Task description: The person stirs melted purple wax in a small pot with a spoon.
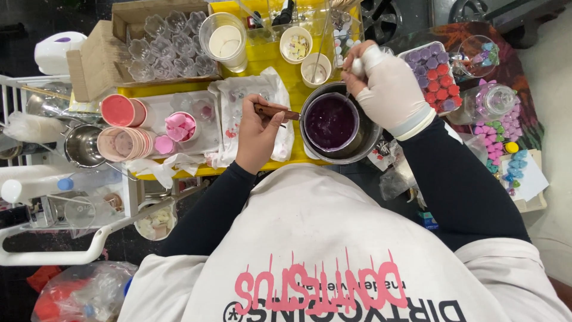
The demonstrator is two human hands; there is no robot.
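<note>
My bare left hand (256, 134) grips the wooden handle (275, 111) of a small cup of dark purple liquid (330, 122). That cup sits inside a larger metal pot (364, 140) at the edge of a yellow tray (286, 74). My right hand (387, 89), in a white glove, hovers over the pot's far rim and pinches a small white object (356, 67) between its fingertips. What the object is cannot be made out.
A stained white cloth (238, 98) lies left of the pot. Pink-filled cups (119, 110), a cup of pink pieces (182, 126) and a cardboard box of clear moulds (167, 39) sit left. A mould of purple and red pieces (432, 74) and a jar (494, 101) stand right.
</note>
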